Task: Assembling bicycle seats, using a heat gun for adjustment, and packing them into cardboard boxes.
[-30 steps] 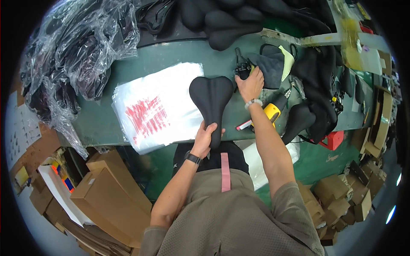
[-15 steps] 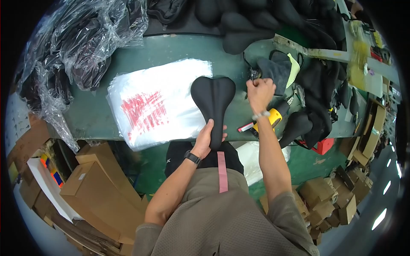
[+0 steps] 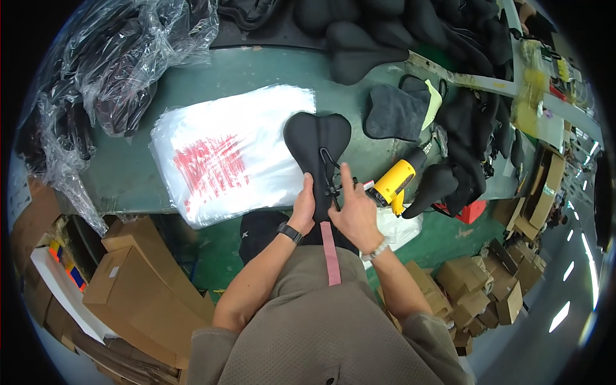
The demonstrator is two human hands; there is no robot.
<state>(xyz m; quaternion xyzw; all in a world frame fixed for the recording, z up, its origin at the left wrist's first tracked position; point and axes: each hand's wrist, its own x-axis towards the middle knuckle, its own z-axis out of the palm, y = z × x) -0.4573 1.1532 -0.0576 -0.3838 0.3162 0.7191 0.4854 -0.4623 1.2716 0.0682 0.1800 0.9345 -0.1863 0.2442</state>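
My left hand (image 3: 304, 204) grips the narrow end of a black bicycle seat cover (image 3: 316, 133), which lies with its wide end pointing away from me over the table's near edge. Over the cover's right side, my right hand (image 3: 354, 212) holds a thin black looped cord (image 3: 326, 156) with small dark fittings. Its index finger points forward and its thumb is bent; the other fingers are partly hidden. Left of the cover lies a stack of clear plastic bags (image 3: 269, 115) with red print. A dark grey saddle-shaped piece (image 3: 394, 114) rests beyond my right hand.
A yellow heat gun (image 3: 393, 183) lies right of my right hand. More black seat covers (image 3: 366, 48) are heaped at the back and right. Plastic-wrapped black pieces (image 3: 128, 64) fill the far left. Cardboard boxes (image 3: 138, 282) stand below the table (image 3: 250, 67) on both sides.
My right hand has come from beside the grey piece back to the seat cover, bringing the black looped cord. My left hand keeps its grip on the cover.
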